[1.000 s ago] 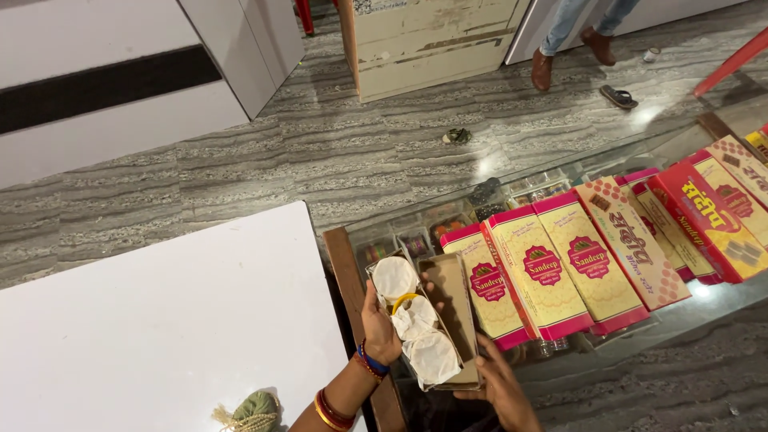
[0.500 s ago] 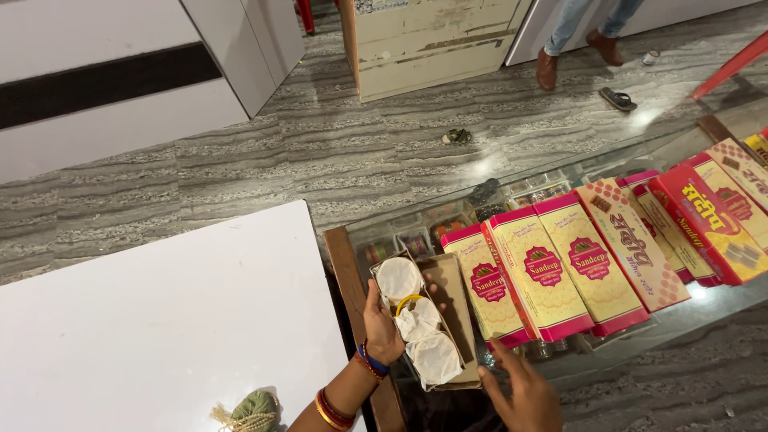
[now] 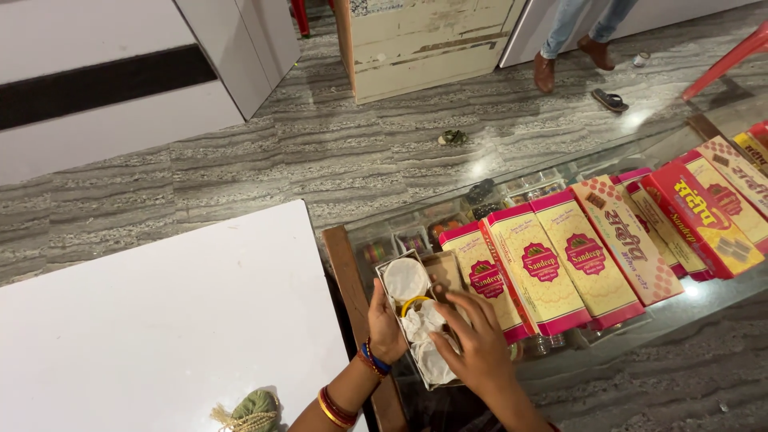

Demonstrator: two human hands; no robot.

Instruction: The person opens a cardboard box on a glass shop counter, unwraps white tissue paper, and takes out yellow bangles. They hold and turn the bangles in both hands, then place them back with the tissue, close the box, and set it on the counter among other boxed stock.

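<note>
green tasselled pouch (image 3: 250,411) at near edge of white bench (image 3: 160,320). left hand (image 3: 386,324), bangles at wrist, gripping left wall of small open box (image 3: 418,320) on glass counter (image 3: 560,360). right hand (image 3: 474,340) spread open, fingers down on white paper wads (image 3: 422,322) inside, nothing clasped. round white lid (image 3: 406,280) and yellow ring (image 3: 414,302) at box's far end. just right, row of pink-and-yellow cartons (image 3: 544,268), then red cartons (image 3: 704,216), crowding counter. beyond, grey floor, stray sandal (image 3: 452,138), another person's feet (image 3: 568,64).
</note>
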